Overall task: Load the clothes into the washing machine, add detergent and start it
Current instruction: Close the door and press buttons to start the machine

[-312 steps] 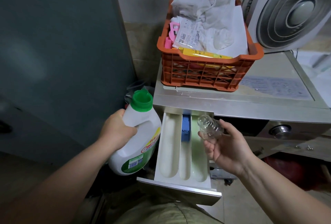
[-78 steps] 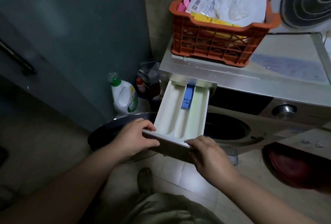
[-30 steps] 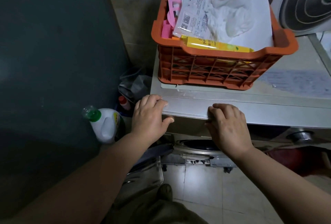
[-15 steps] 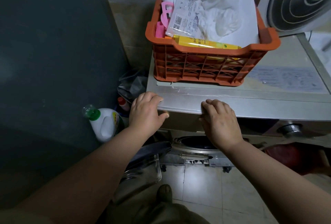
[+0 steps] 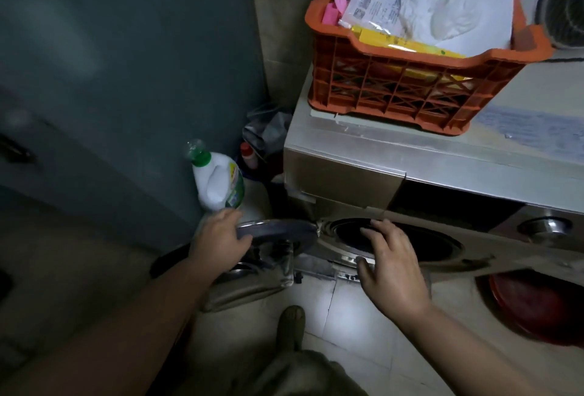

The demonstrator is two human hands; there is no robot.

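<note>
While my left hand grips the rim of the open door, left of the drum opening, my right hand hovers spread. Rigid, hinged, probably heavy: push at this outer rim.

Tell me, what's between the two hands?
In the head view, the open washer door's rim and hinge end lie between the hands: the left hand grips its edge, and the right hand hovers by the drum opening.

Left hand curled, gripping; right hand spread, fingers relaxed; both forearms extended forward
</note>
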